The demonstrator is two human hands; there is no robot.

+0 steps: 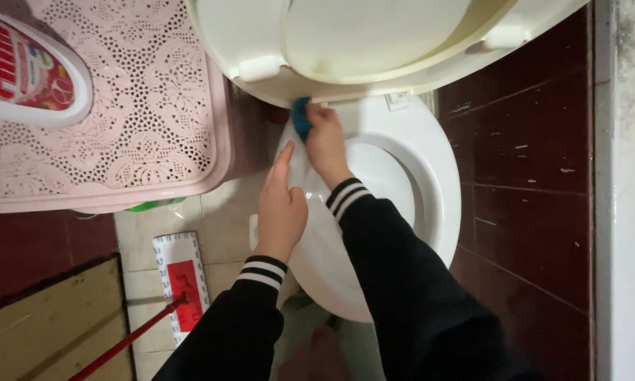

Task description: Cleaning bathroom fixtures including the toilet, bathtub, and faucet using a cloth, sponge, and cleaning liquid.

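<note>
A white toilet bowl fills the middle of the view, its seat and lid raised at the top. My right hand presses a blue sponge against the back left of the bowl rim, just under the raised seat. My left hand rests flat on the left rim of the bowl, fingers together and pointing up. Both arms wear black sleeves with white-striped cuffs.
A pink perforated plastic basket lid stands left of the toilet with a white detergent bottle lying on it. A flat mop with a red handle lies on the tiled floor below. Dark red wall tiles are on the right.
</note>
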